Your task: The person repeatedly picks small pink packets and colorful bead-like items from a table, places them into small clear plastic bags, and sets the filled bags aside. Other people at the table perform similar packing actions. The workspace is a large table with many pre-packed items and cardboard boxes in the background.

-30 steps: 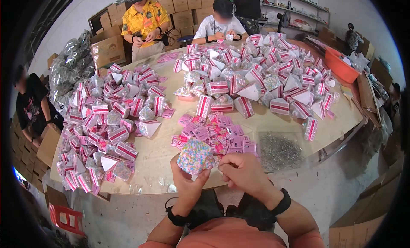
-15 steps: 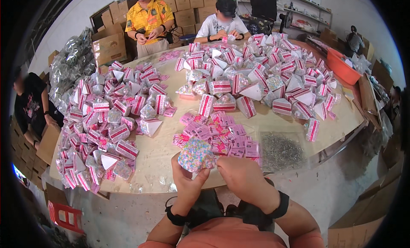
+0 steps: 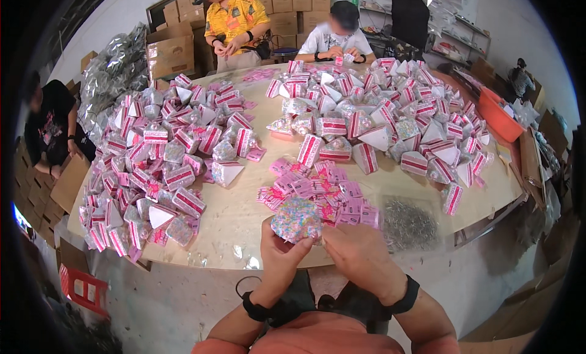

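Note:
My left hand (image 3: 278,251) is closed around a wrapped cake-slice toy (image 3: 296,220), its top covered in pastel sprinkles, held just above the table's near edge. At the toy's right corner, my right hand (image 3: 357,251) is closed with its fingers pressed together. What those fingers pinch is hidden by the hand. Just beyond both hands lies a loose pile of pink printed cards (image 3: 329,189). A heap of small dark metal pieces (image 3: 409,226) on a clear plastic sheet is to the right of my right hand.
Big piles of wrapped cake-slice toys cover the table's left (image 3: 165,152) and far right (image 3: 378,122). Co-workers (image 3: 235,24) stand or sit around the table (image 3: 244,198). An orange tub (image 3: 497,116) is at the far right, a red stool (image 3: 84,291) at lower left.
The view has shifted, so the table sits further right and lower in places. Both hands keep their hold at the toy. A person in black now shows at the back right.

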The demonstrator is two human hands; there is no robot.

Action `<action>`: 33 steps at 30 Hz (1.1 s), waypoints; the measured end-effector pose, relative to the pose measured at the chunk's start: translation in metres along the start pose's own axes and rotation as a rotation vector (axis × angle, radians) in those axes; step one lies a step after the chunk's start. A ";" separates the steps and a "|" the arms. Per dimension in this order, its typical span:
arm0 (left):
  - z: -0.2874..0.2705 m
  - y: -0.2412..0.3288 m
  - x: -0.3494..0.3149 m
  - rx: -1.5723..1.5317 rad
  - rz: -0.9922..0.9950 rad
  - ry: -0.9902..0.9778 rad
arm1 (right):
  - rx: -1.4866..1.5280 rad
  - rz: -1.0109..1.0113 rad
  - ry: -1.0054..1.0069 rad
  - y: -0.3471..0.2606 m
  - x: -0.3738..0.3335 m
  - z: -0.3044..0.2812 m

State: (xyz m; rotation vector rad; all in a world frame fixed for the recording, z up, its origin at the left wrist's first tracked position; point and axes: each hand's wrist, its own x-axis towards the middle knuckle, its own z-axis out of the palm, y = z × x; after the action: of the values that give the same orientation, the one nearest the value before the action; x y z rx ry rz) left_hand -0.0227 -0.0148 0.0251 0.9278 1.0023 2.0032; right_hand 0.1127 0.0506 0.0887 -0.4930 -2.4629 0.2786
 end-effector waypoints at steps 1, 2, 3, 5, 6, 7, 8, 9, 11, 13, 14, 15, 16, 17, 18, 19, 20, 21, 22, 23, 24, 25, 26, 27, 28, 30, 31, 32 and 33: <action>0.000 0.000 0.000 0.005 0.008 0.000 | -0.002 0.007 -0.006 0.000 0.000 0.000; -0.001 0.000 0.000 0.010 0.015 -0.001 | -0.004 0.014 -0.011 0.000 0.000 0.001; -0.001 0.000 0.000 0.016 0.023 -0.001 | 0.001 0.031 -0.024 -0.001 0.000 0.001; -0.001 0.002 -0.001 0.105 0.095 0.014 | 0.011 0.065 -0.050 -0.003 0.002 0.001; -0.001 0.002 -0.002 0.149 0.132 0.022 | -0.009 0.095 -0.054 -0.005 0.003 0.001; -0.002 0.002 -0.001 0.182 0.141 0.032 | -0.029 0.124 -0.058 -0.009 0.004 0.002; -0.003 0.002 -0.001 0.215 0.151 0.042 | -0.049 0.153 -0.062 -0.011 0.006 0.003; -0.004 0.001 0.000 0.245 0.161 0.048 | -0.038 0.161 -0.044 -0.012 0.006 0.006; -0.005 0.000 0.000 0.253 0.167 0.045 | -0.013 0.175 -0.009 -0.009 0.005 0.015; -0.009 0.001 0.000 0.275 0.183 0.048 | 0.067 0.176 0.005 -0.005 0.006 0.018; -0.011 -0.001 0.000 0.290 0.192 0.046 | 0.109 0.176 0.011 -0.002 0.007 0.018; -0.012 -0.001 -0.001 0.306 0.201 0.046 | 0.243 0.258 -0.017 -0.002 0.008 0.016; -0.014 -0.002 0.000 0.364 0.245 0.057 | 0.379 0.340 -0.048 -0.003 0.009 0.015; -0.014 -0.003 0.000 0.424 0.288 0.069 | 0.513 0.422 -0.081 -0.004 0.011 0.012; -0.017 -0.004 0.000 0.483 0.330 0.079 | 0.678 0.574 -0.155 -0.005 0.014 0.008; -0.020 -0.003 0.000 0.531 0.370 0.072 | 0.841 0.728 -0.233 -0.006 0.020 0.001; -0.023 -0.002 0.001 0.577 0.388 0.072 | 1.000 0.883 -0.314 -0.006 0.024 -0.001; -0.023 -0.002 0.003 0.616 0.404 0.066 | 1.027 0.889 -0.302 -0.003 0.023 0.001; -0.022 -0.001 0.004 0.655 0.421 0.060 | 0.940 0.836 -0.258 -0.007 0.023 0.002; -0.022 -0.001 0.005 0.611 0.391 0.059 | 0.852 0.783 -0.214 -0.011 0.024 0.002; -0.022 -0.001 0.005 0.572 0.361 0.060 | 0.770 0.728 -0.174 -0.014 0.024 0.004; -0.022 -0.001 0.005 0.531 0.330 0.059 | 0.801 0.694 -0.163 -0.014 0.023 0.007; -0.020 -0.001 0.004 0.417 0.264 0.053 | 0.830 0.662 -0.151 -0.012 0.022 0.012; -0.019 -0.002 0.000 0.306 0.194 0.046 | 0.862 0.633 -0.139 -0.011 0.021 0.015; -0.019 -0.002 -0.002 0.193 0.123 0.038 | 0.905 0.644 -0.186 -0.010 0.023 0.014; -0.023 -0.003 0.003 0.126 0.093 0.043 | 0.990 0.668 -0.277 -0.005 0.030 0.010; -0.025 -0.002 0.005 0.092 0.078 0.046 | 1.014 0.620 -0.267 -0.004 0.032 0.012; -0.023 0.000 0.008 0.045 0.060 0.060 | 1.028 0.578 -0.246 -0.001 0.034 0.015; -0.022 0.006 0.009 0.008 0.046 0.083 | 1.049 0.527 -0.232 0.001 0.036 0.019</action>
State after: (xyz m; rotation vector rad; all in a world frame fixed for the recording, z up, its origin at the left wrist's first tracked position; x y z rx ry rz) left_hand -0.0472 -0.0183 0.0227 0.8857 1.0433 2.0928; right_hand 0.0748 0.0641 0.0922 -0.6191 -1.9493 1.7780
